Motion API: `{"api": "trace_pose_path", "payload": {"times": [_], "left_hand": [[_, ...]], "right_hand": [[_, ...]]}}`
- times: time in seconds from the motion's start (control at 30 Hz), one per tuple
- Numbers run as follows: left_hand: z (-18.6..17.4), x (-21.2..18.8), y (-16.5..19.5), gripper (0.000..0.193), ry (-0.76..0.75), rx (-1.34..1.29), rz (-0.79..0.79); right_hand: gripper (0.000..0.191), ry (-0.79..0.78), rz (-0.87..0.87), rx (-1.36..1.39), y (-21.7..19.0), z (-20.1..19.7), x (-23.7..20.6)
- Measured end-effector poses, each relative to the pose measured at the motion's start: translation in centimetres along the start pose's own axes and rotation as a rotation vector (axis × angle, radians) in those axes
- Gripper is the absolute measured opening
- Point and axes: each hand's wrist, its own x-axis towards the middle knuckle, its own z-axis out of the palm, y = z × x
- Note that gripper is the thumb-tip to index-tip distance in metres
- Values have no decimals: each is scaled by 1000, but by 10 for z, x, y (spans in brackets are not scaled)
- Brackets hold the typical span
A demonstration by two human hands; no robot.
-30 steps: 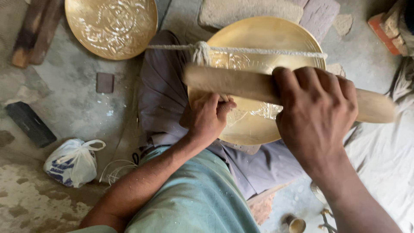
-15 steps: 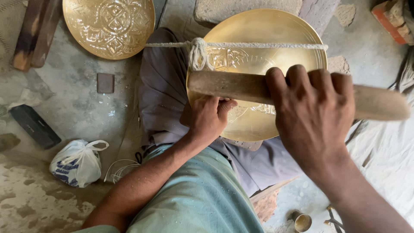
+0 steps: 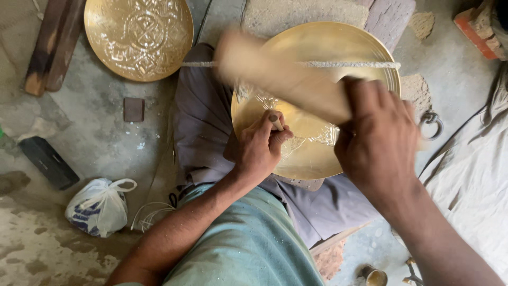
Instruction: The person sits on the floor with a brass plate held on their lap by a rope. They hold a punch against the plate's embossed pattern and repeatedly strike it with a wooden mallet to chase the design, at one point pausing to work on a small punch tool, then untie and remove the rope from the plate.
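Observation:
A round brass plate (image 3: 328,47) with embossed patterns rests on my lap, a taut white cord (image 3: 349,64) stretched across its upper part. My left hand (image 3: 259,145) is closed around a small metal punch (image 3: 277,124), its tip on the plate's patterned centre. My right hand (image 3: 378,143) grips a thick wooden mallet (image 3: 275,74), which is blurred and angled up to the left above the plate.
A second engraved brass plate (image 3: 138,37) lies on the floor at upper left, beside wooden planks (image 3: 53,47). A white plastic bag (image 3: 100,206), a dark block (image 3: 48,162), a small brown square (image 3: 133,109), stone slabs (image 3: 301,13) and pale cloth (image 3: 471,180) surround me.
The mallet has swung from lying level across the plate to tilting up-left, blurred with motion. My left hand has shifted slightly, and the punch now shows between its fingers.

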Motion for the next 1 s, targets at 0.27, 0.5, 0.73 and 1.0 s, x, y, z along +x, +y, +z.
{"api": "trace_pose_path", "payload": {"times": [0.27,0.5,0.73,1.0], "left_hand": [[-1,-1,-2,21,-61,-61,-107],[-1,-4,-6,19,-64,-39,-78],[-1,-9,-10,17,-111,150,-66],[-1,-10,-13,17,-88,101,-1]], "right_hand": [[46,18,122,358,4,2,-2],[38,72,-48,-99,6,6,-5],[26,9,-136,-260,6,6,-5],[17,34,-166,-364,3,6,-5]]}}
